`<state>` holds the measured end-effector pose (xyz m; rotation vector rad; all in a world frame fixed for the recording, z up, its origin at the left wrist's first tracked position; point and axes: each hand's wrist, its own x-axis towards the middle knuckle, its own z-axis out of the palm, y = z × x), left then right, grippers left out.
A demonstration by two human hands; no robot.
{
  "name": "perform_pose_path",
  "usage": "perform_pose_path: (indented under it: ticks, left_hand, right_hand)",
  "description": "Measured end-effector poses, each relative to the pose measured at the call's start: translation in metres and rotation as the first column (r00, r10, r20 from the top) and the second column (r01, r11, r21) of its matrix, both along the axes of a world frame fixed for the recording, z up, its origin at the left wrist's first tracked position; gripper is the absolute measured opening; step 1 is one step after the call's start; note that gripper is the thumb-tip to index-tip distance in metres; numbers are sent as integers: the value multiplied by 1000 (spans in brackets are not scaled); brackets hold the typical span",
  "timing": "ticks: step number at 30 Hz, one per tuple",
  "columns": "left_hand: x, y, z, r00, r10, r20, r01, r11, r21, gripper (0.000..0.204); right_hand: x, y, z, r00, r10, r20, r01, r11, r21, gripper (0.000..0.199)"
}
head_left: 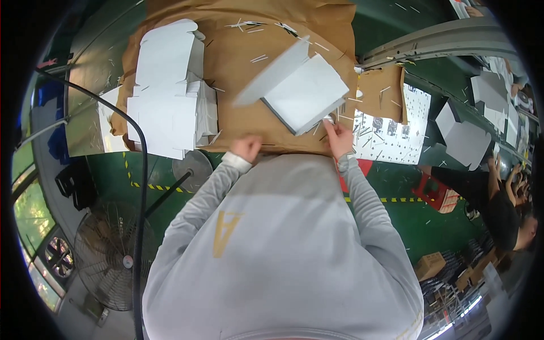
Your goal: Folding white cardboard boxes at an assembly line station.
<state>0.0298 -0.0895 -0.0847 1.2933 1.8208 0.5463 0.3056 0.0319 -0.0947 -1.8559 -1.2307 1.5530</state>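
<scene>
A white box [309,88] lies at an angle on brown paper, its blurred lid flap [275,73] raised on the far left side. Close to the box's near right edge is my right hand [339,137], thumb and fingers pinched together at a small pale bit. Whether they grip the box edge or a loose strip cannot be made out. My left hand [247,148] is curled closed by the near edge of the paper, apart from the box. What it holds, if anything, is hidden.
Stacked flat white boxes [164,85] stand to the left on the brown paper [238,122]. Thin strips lie scattered about. A patterned white sheet [394,127] is at right, below a grey metal beam [442,42]. A black cable [141,187] and a fan [116,258] are at left; another person [498,198] works at right.
</scene>
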Motion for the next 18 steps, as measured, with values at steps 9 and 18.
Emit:
perform_pose_path:
  ticks: [9, 18]
  left_hand:
    - [-38, 108, 5, 599, 333, 728, -421, 904, -68, 45]
    - [9, 130, -85, 838, -80, 540, -111, 944, 312, 23]
  right_hand:
    - [-6, 58, -15, 994, -41, 100, 10, 957, 289, 30]
    - [-3, 31, 1, 920, 309, 241, -391, 771, 502, 25]
